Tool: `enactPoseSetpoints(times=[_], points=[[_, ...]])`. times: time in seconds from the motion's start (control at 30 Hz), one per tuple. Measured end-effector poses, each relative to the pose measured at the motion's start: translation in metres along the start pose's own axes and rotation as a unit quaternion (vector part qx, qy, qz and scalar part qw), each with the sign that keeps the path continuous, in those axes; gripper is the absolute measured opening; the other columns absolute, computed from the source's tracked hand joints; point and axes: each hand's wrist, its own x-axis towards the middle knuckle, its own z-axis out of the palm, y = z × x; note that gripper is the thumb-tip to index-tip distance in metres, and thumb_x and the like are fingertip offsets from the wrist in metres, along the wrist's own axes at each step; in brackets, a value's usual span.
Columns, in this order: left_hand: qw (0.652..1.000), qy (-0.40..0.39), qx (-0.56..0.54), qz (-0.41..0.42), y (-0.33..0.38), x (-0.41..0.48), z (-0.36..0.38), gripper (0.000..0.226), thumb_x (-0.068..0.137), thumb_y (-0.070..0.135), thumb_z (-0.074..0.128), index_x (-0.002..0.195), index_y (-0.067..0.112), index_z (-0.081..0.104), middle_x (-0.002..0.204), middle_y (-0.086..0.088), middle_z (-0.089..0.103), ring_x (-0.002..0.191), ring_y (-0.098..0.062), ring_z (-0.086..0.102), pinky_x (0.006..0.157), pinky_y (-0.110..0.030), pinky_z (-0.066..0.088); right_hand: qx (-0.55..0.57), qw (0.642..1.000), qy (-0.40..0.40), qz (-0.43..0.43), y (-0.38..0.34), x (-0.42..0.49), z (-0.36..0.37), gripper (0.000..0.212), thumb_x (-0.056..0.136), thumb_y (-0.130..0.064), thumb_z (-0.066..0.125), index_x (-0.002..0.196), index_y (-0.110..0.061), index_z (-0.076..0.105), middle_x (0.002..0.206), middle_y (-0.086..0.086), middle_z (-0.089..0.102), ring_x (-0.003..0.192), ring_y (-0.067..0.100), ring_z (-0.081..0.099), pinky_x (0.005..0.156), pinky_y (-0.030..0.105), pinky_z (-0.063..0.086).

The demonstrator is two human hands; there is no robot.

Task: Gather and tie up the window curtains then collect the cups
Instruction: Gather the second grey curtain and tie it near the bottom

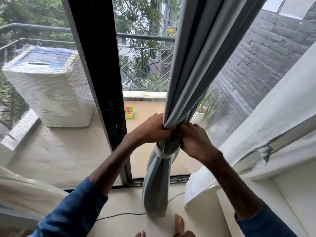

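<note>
Bare toes (178, 223) of mine show at the bottom of the floor (126, 199), just beside the foot of the grey curtain (191, 65). It hangs gathered into one column, a little to the right of the black door frame (100, 65).

Both hands are clamped on the waist of the bundle. My left hand (152, 130) curls round the folds from the frame side and my right hand (196, 141) grips them from the other, knuckles nearly touching. Just below sits the pale tie band (165, 154), already wrapped round the cloth.

I judge I'm snugging the gather above the band. To do it well I should squeeze the pleats evenly and tuck stray edges inward. Then I'd slide the band up under my grip to bite where the bundle is narrowest, without dragging down on the hanging cloth.

A thin cable (119, 215) crosses the floor by the hem, and I'd step clear of it. No cups are in view.
</note>
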Motion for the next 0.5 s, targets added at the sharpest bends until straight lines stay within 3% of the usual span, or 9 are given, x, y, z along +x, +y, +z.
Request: enactPoseSetpoints(times=[0.1,0.17,0.23,0.33,0.4,0.5], points=[[1.000,0.014,-0.010,-0.008,0.000,0.000,0.002,0.026,0.074,0.033,0.054,0.090,0.014,0.062,0.086,-0.009,0.067,0.080,-0.032,0.064,0.069,-0.047,0.055,-0.004,0.996,-0.091,0.014,0.009,0.011,-0.006,0.033,0.081,-0.011,0.062,0.112,-0.022,0.070,0.109,0.008,0.070,0.100,0.039,0.064,0.075,0.038,0.048],[0.999,0.028,-0.006,-0.022,-0.004,0.002,-0.003,0.033,0.076,0.036,0.052,0.093,0.011,0.064,0.086,-0.010,0.068,0.079,-0.032,0.065,0.071,-0.049,0.054,-0.021,0.998,-0.055,0.017,0.008,0.013,-0.003,0.036,0.081,-0.014,0.061,0.113,-0.028,0.070,0.103,0.005,0.071,0.097,0.036,0.065,0.071,0.038,0.047],[0.998,0.041,-0.009,-0.038,-0.012,0.003,-0.012,0.036,0.078,0.040,0.050,0.092,0.010,0.065,0.087,-0.011,0.068,0.081,-0.032,0.065,0.072,-0.049,0.054,0.032,0.998,0.046,0.041,0.000,0.011,0.001,0.034,0.080,-0.016,0.068,0.108,-0.035,0.073,0.090,0.000,0.074,0.085,0.029,0.069,0.063,0.035,0.051],[0.997,0.044,-0.027,-0.049,-0.020,0.002,-0.022,0.038,0.078,0.040,0.051,0.093,0.009,0.066,0.087,-0.010,0.069,0.083,-0.031,0.067,0.073,-0.049,0.055,0.115,0.979,0.153,0.063,-0.010,0.008,0.006,0.026,0.079,-0.020,0.078,0.100,-0.036,0.075,0.095,-0.015,0.074,0.078,0.009,0.069,0.061,0.025,0.051],[0.998,0.031,-0.023,-0.050,-0.019,0.000,-0.022,0.041,0.078,0.043,0.050,0.094,0.009,0.066,0.088,-0.010,0.070,0.083,-0.030,0.067,0.073,-0.047,0.056,0.090,0.980,0.168,0.051,-0.010,0.007,0.013,0.020,0.080,-0.019,0.078,0.096,-0.032,0.076,0.101,-0.015,0.074,0.080,0.011,0.069,0.060,0.021,0.046],[0.999,0.021,-0.008,-0.042,-0.016,0.001,-0.015,0.039,0.078,0.043,0.050,0.093,0.009,0.064,0.086,-0.010,0.069,0.079,-0.031,0.066,0.070,-0.047,0.055,0.059,0.993,0.096,0.031,-0.008,0.009,0.023,0.016,0.083,-0.015,0.068,0.093,-0.026,0.075,0.107,-0.009,0.073,0.084,0.026,0.070,0.058,0.033,0.052]])
